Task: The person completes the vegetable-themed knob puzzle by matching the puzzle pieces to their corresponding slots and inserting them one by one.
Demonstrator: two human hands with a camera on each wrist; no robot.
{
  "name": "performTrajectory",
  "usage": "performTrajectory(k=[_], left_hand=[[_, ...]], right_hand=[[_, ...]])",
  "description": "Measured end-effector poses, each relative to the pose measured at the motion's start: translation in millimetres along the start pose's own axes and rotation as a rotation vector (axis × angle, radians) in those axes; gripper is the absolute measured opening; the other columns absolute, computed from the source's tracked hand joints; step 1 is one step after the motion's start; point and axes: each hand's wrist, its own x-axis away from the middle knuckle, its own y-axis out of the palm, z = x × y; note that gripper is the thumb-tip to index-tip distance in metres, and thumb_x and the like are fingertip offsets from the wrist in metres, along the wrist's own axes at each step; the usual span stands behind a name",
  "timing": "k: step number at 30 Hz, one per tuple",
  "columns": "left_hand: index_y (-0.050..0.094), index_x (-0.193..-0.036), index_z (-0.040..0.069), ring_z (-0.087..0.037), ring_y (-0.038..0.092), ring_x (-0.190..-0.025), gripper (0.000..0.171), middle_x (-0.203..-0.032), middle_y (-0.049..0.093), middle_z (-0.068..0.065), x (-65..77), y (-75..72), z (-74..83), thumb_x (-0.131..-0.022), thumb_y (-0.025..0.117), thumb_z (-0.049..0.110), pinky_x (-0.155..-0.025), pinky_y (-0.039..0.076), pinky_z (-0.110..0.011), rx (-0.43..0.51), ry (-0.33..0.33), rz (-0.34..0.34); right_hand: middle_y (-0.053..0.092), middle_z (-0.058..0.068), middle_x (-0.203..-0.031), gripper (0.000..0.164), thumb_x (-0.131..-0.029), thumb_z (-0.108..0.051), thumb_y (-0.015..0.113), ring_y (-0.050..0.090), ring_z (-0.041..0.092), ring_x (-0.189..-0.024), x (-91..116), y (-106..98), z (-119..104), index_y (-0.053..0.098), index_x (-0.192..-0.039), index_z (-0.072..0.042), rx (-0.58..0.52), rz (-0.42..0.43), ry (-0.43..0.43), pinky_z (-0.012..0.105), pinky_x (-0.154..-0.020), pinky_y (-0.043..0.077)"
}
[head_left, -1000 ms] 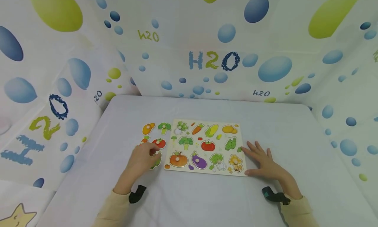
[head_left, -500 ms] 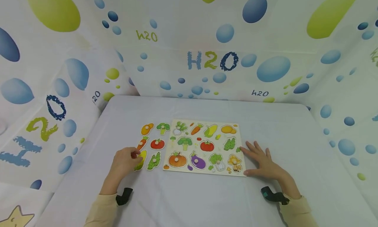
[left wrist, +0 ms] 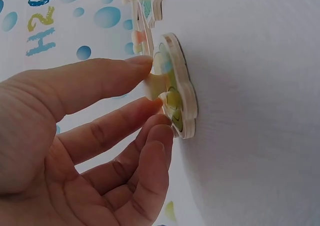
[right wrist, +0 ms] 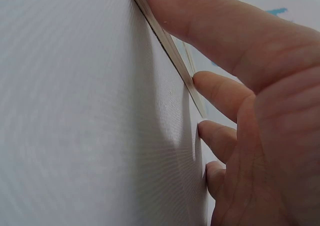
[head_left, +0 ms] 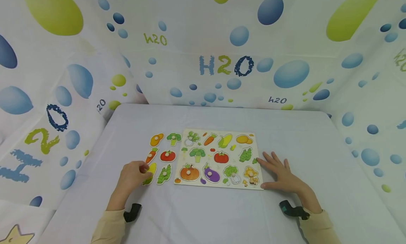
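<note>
My left hand (head_left: 132, 175) is at the yellow corn puzzle piece (head_left: 150, 174), the front left one of the loose pieces. In the left wrist view, the thumb and index finger of the left hand (left wrist: 110, 131) pinch the small knob of the corn piece (left wrist: 177, 85), which lies on the tabletop. My right hand (head_left: 283, 175) rests with spread, fairly straight fingers at the right edge of the vegetable puzzle board (head_left: 206, 184). Up close, the thumb and fingers of the right hand (right wrist: 250, 85) touch the board's edge (right wrist: 170, 50) and the cloth.
Other loose knobbed pieces lie left of the board: potato (head_left: 156, 140), broccoli (head_left: 173, 139), carrot (head_left: 151, 155), tomato (head_left: 167, 156) and asparagus (head_left: 164, 175). Pumpkin (head_left: 189, 172), eggplant (head_left: 211, 174), cabbage (head_left: 232, 174) and mushroom (head_left: 251, 175) pieces with knobs sit in the board.
My left hand has moved left from above the tomato and asparagus pieces to the corn piece and pinches its knob. The right hand stays at the board's edge.
</note>
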Motion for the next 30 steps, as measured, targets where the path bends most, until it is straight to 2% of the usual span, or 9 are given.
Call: performTrajectory(k=[30], left_hand=[[0.067, -0.089, -0.004, -0.022, 0.052, -0.073, 0.013, -0.077, 0.06, -0.01, -0.5, 3.6, 4.5, -0.082, 0.07, 0.006, -0.059, 0.041, -0.028, 0.001, -0.017, 0.013]], right_hand=[[0.018, 0.023, -0.16, 0.088, -0.074, -0.045, 0.078, -0.004, 0.049, -0.147, 0.1, -0.4, -0.6, 0.04, -0.149, -0.017, 0.01, 0.017, -0.019, 0.073, -0.106, -0.014]])
